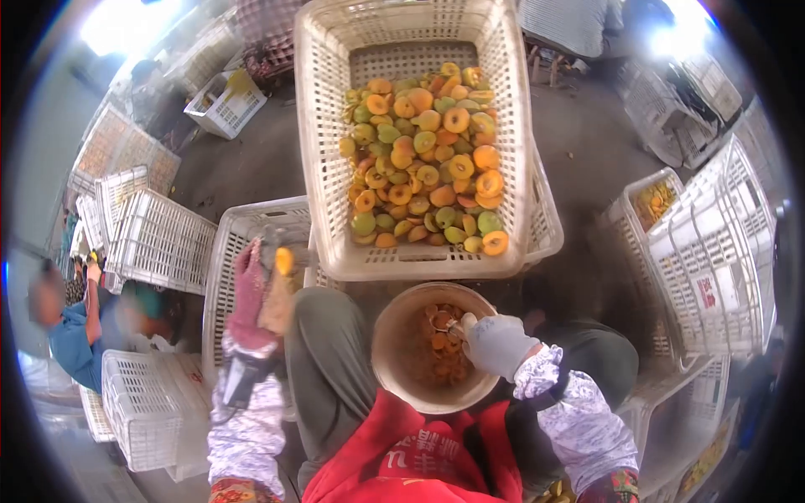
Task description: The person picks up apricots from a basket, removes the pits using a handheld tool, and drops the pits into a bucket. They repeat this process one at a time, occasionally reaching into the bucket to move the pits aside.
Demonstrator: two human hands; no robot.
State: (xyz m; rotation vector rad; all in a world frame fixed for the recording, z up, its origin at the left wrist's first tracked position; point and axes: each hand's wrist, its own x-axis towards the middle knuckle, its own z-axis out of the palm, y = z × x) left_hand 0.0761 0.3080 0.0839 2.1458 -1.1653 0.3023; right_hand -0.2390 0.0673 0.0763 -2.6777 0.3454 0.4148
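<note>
My left hand [254, 293], in a pink glove and blurred by motion, holds a small orange fruit piece [284, 261] raised beside my left knee. My right hand [496, 342], in a grey glove, reaches into a round tan bucket [387, 352] between my knees and grips a small metal tool over the orange pits and scraps inside. In front of the bucket stands a large white plastic crate [323, 168] filled with halved orange, yellow and green fruit [423, 159].
Empty white crates [159, 243] are stacked at the left and another pile [713, 251] at the right, one holding fruit [654, 199]. A seated person in blue [80, 335] works at the far left. Dark floor lies beyond.
</note>
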